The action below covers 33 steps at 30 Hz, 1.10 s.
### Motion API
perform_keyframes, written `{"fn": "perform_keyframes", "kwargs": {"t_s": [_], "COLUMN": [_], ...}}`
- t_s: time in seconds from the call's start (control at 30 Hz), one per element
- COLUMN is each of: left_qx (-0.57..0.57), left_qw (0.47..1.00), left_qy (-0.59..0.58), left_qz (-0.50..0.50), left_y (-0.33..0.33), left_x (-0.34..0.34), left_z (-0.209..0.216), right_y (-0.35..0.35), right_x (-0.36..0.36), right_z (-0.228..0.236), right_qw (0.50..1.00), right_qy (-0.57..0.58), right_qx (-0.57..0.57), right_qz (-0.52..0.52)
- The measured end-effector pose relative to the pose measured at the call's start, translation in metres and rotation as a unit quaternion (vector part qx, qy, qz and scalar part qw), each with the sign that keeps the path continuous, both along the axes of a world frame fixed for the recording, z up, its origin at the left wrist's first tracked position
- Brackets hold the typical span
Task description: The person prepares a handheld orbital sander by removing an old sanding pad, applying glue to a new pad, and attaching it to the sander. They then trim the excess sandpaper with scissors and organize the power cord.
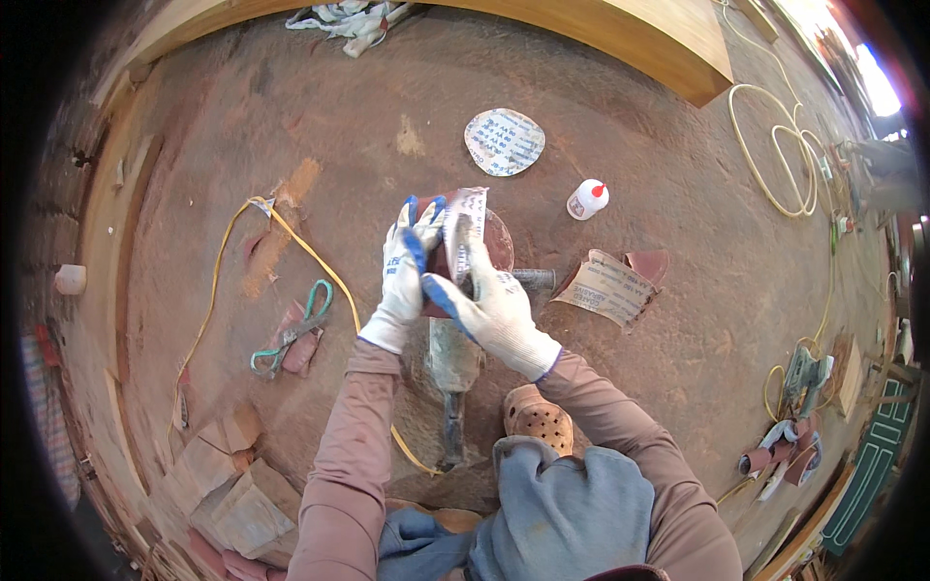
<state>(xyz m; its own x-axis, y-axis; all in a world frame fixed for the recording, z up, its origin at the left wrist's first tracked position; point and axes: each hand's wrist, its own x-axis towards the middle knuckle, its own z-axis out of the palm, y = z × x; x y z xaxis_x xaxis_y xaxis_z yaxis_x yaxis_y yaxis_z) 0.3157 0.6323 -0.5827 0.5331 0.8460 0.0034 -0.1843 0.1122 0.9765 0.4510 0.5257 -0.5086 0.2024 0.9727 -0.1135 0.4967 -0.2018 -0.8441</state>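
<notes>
My left hand (pixel 403 276), in a white glove with blue-coated fingers, grips the left edge of a piece of sandpaper (pixel 469 205). The paper is bent up, with its pale printed back and reddish grit side both visible. My right hand (pixel 496 308), gloved alike, has its fingers closed along the paper's right side, its thumb towards the left hand. Beneath them lies a disc sander (pixel 453 351), its round reddish disc (pixel 499 240) partly hidden and a side handle (pixel 536 279) sticking out to the right.
Ahead lies a round sandpaper disc (pixel 505 142), beside a white glue bottle (pixel 588 199) with a red tip. Torn sandpaper (pixel 608 290) rests at right. Scissors (pixel 291 334) with green handles and a yellow cord (pixel 225 239) are at left. A wooden beam (pixel 630 39) spans the far side.
</notes>
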Motion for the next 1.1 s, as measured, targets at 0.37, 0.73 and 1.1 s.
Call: {"fn": "perform_keyframes", "kwargs": {"t_s": [0.37, 0.73, 1.1], "left_qx": [0.32, 0.354, 0.219], "left_qw": [0.858, 0.872, 0.94], "left_qy": [0.395, 0.331, 0.255], "left_qz": [0.078, 0.073, 0.061], "left_y": [-0.008, -0.005, -0.004], "left_x": [0.003, 0.0, 0.0], "left_z": [0.011, 0.001, -0.004], "right_y": [-0.015, 0.044, 0.04], "right_x": [0.057, 0.202, 0.149], "right_z": [-0.025, -0.137, -0.029], "right_qw": [0.96, 0.95, 0.916], "right_qy": [0.172, 0.039, -0.37], "right_qx": [0.072, 0.01, 0.154], "right_qz": [-0.208, -0.31, 0.038]}}
